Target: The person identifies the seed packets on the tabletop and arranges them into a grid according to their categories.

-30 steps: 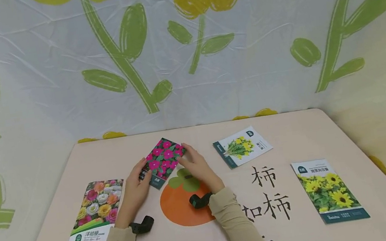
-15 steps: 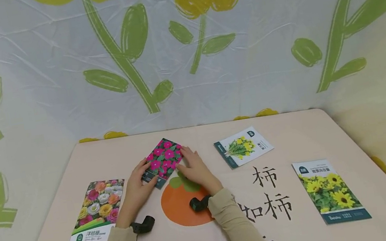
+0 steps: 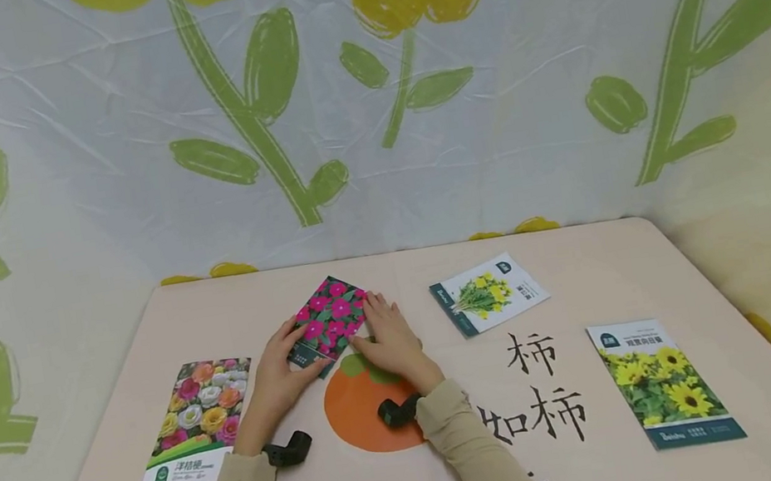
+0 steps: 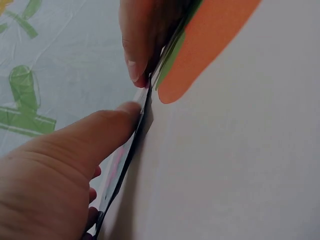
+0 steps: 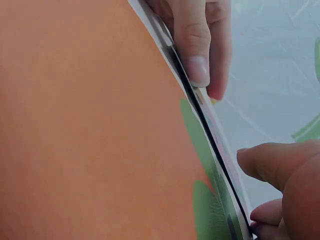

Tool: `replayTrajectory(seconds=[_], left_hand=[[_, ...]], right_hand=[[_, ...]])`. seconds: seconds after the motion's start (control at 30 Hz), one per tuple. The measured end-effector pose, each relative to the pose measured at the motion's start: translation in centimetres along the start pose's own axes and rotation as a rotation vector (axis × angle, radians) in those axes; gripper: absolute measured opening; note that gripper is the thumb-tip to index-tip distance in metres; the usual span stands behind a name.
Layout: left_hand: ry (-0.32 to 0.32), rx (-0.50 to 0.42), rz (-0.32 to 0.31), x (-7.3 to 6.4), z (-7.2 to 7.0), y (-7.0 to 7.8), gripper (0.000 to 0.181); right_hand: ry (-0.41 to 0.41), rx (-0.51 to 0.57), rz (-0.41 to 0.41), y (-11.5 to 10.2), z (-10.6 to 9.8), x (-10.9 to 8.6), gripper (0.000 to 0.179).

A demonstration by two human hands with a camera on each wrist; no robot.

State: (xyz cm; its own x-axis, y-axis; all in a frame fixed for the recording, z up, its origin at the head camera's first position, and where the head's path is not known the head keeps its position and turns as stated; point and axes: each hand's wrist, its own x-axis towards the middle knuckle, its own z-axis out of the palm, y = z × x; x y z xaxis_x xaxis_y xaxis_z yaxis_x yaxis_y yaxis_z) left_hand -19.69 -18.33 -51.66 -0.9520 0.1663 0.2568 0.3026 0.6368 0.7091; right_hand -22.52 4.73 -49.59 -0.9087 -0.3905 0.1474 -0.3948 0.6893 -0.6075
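Note:
A seed packet (image 3: 327, 310) printed with magenta flowers lies tilted on the pink tabletop, by the top of a printed persimmon (image 3: 367, 411). My left hand (image 3: 279, 379) rests on its left side, the thumb along the lower corner. Against the right edge lies my right hand (image 3: 393, 344), its fingers pointing forward. In the left wrist view the packet (image 4: 127, 155) appears edge-on, with the left thumb (image 4: 112, 122) on its near edge. From the right wrist, the left hand (image 5: 192, 45) presses the packet's other end, while the right thumb (image 5: 265, 157) hovers over or touches it.
A packet with mixed roses-like blooms (image 3: 201, 413) lies left of the left forearm. Rightward are a packet with a yellow bouquet (image 3: 488, 294) and a sunflower packet (image 3: 665, 381). Black characters (image 3: 560, 415) are printed on the tabletop. A flowered cloth (image 3: 530, 150) hangs behind.
My left thumb has spread down toward the packet's lower corner. The right hand has drawn slightly nearer and lies flatter along the right edge. The packet itself has barely shifted.

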Motion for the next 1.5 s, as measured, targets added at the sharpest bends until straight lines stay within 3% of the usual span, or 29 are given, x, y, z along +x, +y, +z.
replayTrajectory(seconds=[0.17,0.4,0.77,1.07,1.5], left_hand=[[-0.038,0.029,0.010,0.04,0.12,-0.03,0.083],[-0.039,0.109,0.046,0.05,0.30,-0.22,0.087],[-0.070,0.167,0.017,0.09,0.25,0.15,0.092],[-0.075,0.162,-0.014,-0.07,0.36,0.36,0.093],[-0.071,0.176,-0.009,-0.13,0.68,0.59,0.092]], right_hand=[[-0.010,-0.029,0.017,0.01,0.02,0.03,0.073],[-0.021,-0.051,0.019,0.04,0.07,-0.06,0.073],[-0.032,-0.079,0.026,-0.22,0.01,-0.13,0.075],[-0.024,-0.089,0.040,-0.08,0.31,0.05,0.073],[-0.040,-0.123,0.042,-0.12,-0.08,0.18,0.071]])
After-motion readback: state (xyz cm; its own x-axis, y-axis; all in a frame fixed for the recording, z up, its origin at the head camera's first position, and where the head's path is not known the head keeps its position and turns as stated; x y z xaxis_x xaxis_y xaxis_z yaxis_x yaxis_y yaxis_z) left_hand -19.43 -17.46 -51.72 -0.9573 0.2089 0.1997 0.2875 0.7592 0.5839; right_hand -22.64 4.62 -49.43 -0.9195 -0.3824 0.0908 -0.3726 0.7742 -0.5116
